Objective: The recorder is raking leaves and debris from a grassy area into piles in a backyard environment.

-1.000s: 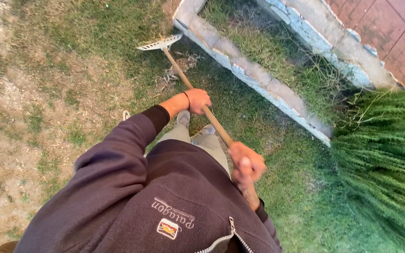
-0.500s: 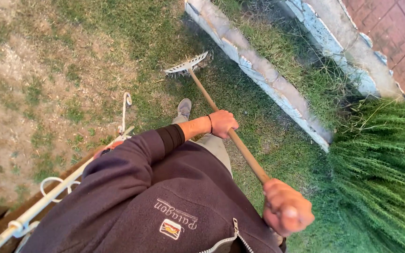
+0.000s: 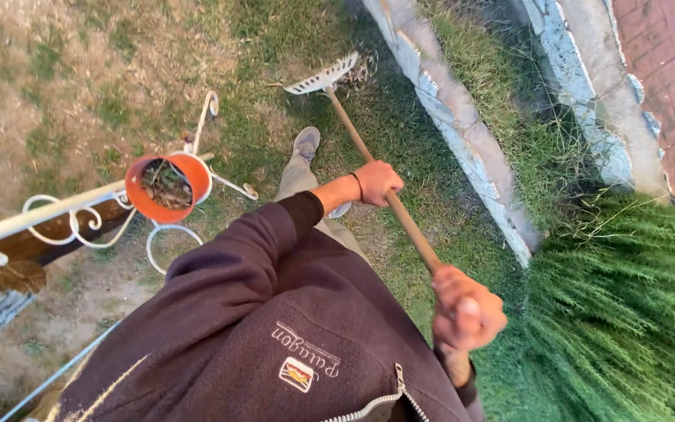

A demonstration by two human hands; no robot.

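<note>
I hold a rake with a long wooden handle point(image 3: 357, 144) and a pale metal toothed head point(image 3: 323, 76) resting on the grass beside a stone kerb. My left hand point(image 3: 377, 182) grips the handle about halfway down. My right hand point(image 3: 466, 312) is closed around the handle's upper end, close to my chest. A little heap of dry grass and leaves point(image 3: 359, 73) lies just by the rake head. My shoe point(image 3: 305, 143) stands on the lawn below the head.
A whitewashed stone kerb point(image 3: 451, 117) runs diagonally at right, a second one point(image 3: 587, 101) behind it, then red paving point(image 3: 669, 70). A dense green bush point(image 3: 626, 312) fills the lower right. At left, an orange pot point(image 3: 167, 186) sits in a white wrought-iron stand point(image 3: 80, 215).
The view has swung left and back, revealing the orange pot and iron stand. The rake head has drawn along the kerb toward me, and my right hand sits lower and nearer.
</note>
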